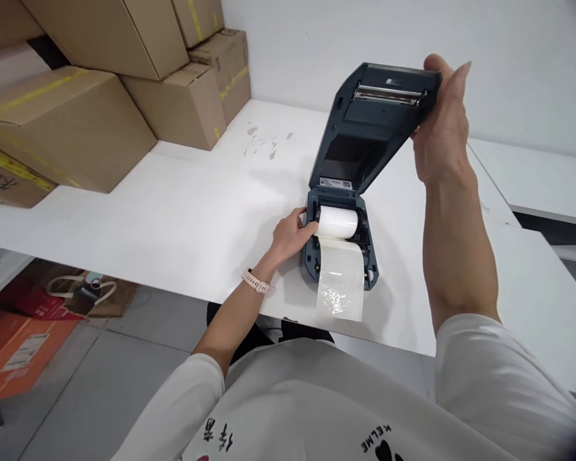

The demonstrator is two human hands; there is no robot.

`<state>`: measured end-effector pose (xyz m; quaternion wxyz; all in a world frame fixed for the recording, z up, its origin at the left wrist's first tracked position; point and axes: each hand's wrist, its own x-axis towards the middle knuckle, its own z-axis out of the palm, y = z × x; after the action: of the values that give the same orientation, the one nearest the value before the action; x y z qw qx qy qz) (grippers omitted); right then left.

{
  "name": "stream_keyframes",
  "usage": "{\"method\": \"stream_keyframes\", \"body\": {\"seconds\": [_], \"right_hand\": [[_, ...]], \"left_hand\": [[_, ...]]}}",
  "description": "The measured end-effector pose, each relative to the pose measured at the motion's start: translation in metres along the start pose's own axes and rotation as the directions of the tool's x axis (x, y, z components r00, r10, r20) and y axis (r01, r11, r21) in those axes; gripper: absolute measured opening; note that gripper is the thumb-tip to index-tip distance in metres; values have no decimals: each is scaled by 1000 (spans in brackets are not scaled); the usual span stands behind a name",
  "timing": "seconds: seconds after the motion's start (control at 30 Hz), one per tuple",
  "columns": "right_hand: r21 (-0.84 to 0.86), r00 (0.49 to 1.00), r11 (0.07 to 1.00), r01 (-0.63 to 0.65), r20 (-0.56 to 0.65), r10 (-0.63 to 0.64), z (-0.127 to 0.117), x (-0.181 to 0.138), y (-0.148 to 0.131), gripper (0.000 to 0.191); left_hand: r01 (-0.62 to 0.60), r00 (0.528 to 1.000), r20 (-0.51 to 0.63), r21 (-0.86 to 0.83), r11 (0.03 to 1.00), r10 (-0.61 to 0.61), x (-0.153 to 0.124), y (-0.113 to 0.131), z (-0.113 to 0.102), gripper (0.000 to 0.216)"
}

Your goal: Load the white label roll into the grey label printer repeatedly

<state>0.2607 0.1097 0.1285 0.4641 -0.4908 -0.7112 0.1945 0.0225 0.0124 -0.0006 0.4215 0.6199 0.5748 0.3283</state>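
A dark blue-grey label printer [312, 261] sits on the white table with its lid raised. My right hand [444, 125] grips the lid [381, 118] by its upper right edge, the thumb stretched up and the other fingers partly hidden behind it. Inside the base lies a white label roll [338, 222] between black holders. From it a strip of glossy label paper [340, 282] runs out over the printer's front towards me. My left hand [292, 235] holds the base's left side wall, its thumb over the rim beside the roll and its fingers outside.
Several cardboard boxes [173, 112] are stacked at the back left of the white table [206, 211]. A white wall [413, 32] rises behind. On the floor at lower left are an orange box [24, 352] and a brown paper bag [118, 298]. The table's front edge is close to my body.
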Motion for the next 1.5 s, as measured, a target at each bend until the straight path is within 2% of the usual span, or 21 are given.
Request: {"method": "stream_keyframes", "body": {"seconds": [0.03, 0.1, 0.17, 0.2, 0.3, 0.4, 0.53, 0.63, 0.7, 0.83, 0.93, 1.07, 1.13, 1.23, 1.27, 1.3, 1.33, 1.4, 1.43, 1.47, 1.5], "right_hand": [[32, 1000, 999, -4, -9, 5, -1, -4, -2, 65], [91, 994, 995, 32, -110, -22, -2, -24, -11, 64], [138, 981, 988, 66, -191, -39, -1, -59, -22, 58], [144, 981, 987, 71, -191, -43, 1, -78, -27, 54], [59, 998, 996, 64, -18, -63, 11, -131, -34, 46], [-176, 974, 972, 153, 190, -119, 23, -160, -34, 41], [-439, 904, 828, 348, 392, -172, 30, -164, -33, 55], [-453, 834, 744, 491, 492, -251, 31, -162, -29, 66], [-430, 811, 732, 528, 512, -284, 34, -163, -24, 70], [-394, 818, 753, 527, 476, -324, 40, -168, -17, 70], [-375, 838, 771, 514, 410, -360, 44, -169, -13, 68], [-375, 867, 798, 472, 359, -345, 44, -170, -12, 64], [-355, 886, 825, 439, 320, -334, 42, -174, -12, 59], [-286, 930, 892, 352, 219, -297, 41, -185, -11, 54], [-260, 943, 911, 321, 174, -283, 42, -190, -11, 54], [-237, 954, 926, 295, 127, -271, 44, -194, -10, 53], [-215, 961, 937, 274, 77, -264, 46, -199, -9, 51], [-171, 968, 955, 242, -19, -249, 51, -206, -7, 45], [-151, 969, 961, 230, -56, -241, 54, -208, -6, 42], [-134, 969, 966, 223, -82, -235, 56, -210, -6, 39], [-122, 967, 967, 222, -100, -234, 58, -211, -5, 36]], "left_hand": [[-4, 1000, -12, -43, 999, 3, 1, -1, 0, 50], [1, 998, -65, -126, 992, -9, 2, -4, 0, 47], [-9, 989, -145, -178, 984, -18, 1, -4, -2, 49], [-25, 983, -184, -188, 982, -10, 0, -3, -4, 51], [-129, 960, -265, -133, 983, 90, -10, 4, -8, 53], [-265, 939, -229, -5, 964, 257, -23, 20, -6, 53], [-405, 902, -107, 132, 905, 419, -34, 49, 7, 58], [-484, 859, -52, 241, 841, 509, -36, 64, 16, 63], [-510, 842, -14, 305, 804, 539, -35, 63, 20, 66], [-540, 819, -5, 328, 775, 574, -31, 47, 25, 67], [-567, 803, -25, 276, 776, 596, -24, 38, 28, 64], [-585, 797, -34, 202, 786, 603, -20, 36, 31, 63], [-564, 808, -78, 185, 805, 584, -29, 33, 27, 66], [-440, 849, -255, 147, 886, 463, -61, 21, 16, 77], [-374, 862, -325, 110, 921, 389, -76, 14, 12, 74], [-300, 874, -385, 54, 952, 298, -90, 7, 9, 63], [-204, 900, -397, -13, 979, 182, -104, 0, 8, 48], [-5, 986, -164, -119, 993, -14, -125, -11, 11, 41], [77, 997, -4, -162, 984, -78, -131, -14, 15, 45], [151, 980, 157, -209, 966, -119, -134, -15, 20, 47], [218, 945, 299, -267, 939, -135, -135, -14, 25, 49]]}}
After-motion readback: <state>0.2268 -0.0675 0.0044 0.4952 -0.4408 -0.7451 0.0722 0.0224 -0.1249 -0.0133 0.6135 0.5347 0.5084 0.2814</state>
